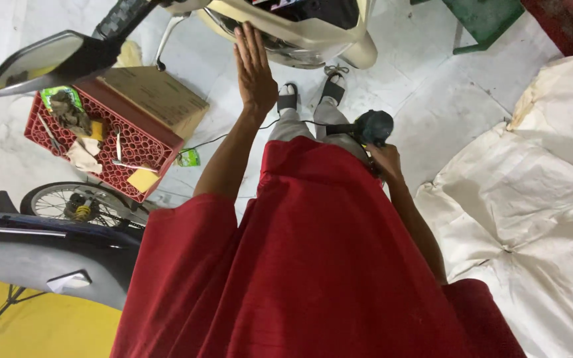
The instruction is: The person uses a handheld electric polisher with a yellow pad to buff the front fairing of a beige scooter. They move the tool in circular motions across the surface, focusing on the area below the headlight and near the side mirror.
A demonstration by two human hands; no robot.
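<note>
My left hand [254, 69] is stretched forward with fingers together and flat, resting on the edge of a cream scooter body [303, 40] at the top of the view. My right hand [384, 161] hangs at my side and grips a dark green corded power tool [370, 127], whose cable runs left across my legs. My red shirt fills the lower middle of the view, and my feet in dark sandals [310, 93] stand just below the scooter.
A handlebar mirror [34, 63] juts in at top left. A red plastic crate [97, 136] with rags and hand tools sits beside a cardboard box [157, 96]. Another motorbike and its wheel [77, 202] stand at left. A crumpled white tarp [532, 192] covers the right.
</note>
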